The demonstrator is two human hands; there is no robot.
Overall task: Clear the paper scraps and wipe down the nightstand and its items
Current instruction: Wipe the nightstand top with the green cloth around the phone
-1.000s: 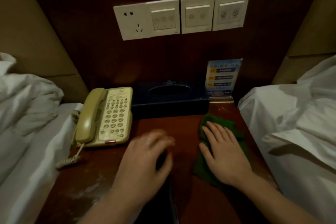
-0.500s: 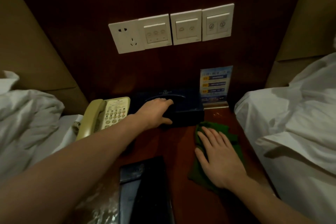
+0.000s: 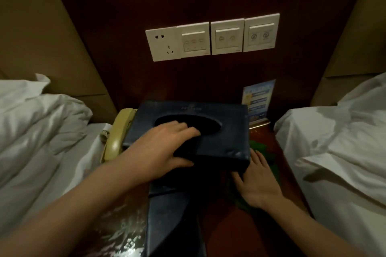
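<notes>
My left hand (image 3: 165,152) grips the dark blue tissue box (image 3: 225,131), fingers in its oval opening and thumb on its front face; the box is lifted and tilted above the dark wooden nightstand (image 3: 259,231). My right hand (image 3: 257,181) lies flat on a green cloth (image 3: 265,150) on the nightstand's right side, its fingertips under the box's corner. A beige telephone (image 3: 119,133) is mostly hidden behind the box at the left. A dark blue folder (image 3: 173,225) lies on the nightstand below the box. No paper scraps show.
A blue info card (image 3: 258,100) in a stand sits at the back right. A socket and switch panels (image 3: 211,37) are on the dark wall. White bedding lies on the left bed (image 3: 41,131) and the right bed (image 3: 334,142). A shiny wet patch (image 3: 121,233) marks the front left of the nightstand.
My left hand reached from the folder to the tissue box at the back, took hold of it, and lifted it forward and up. My right hand stayed on the green cloth.
</notes>
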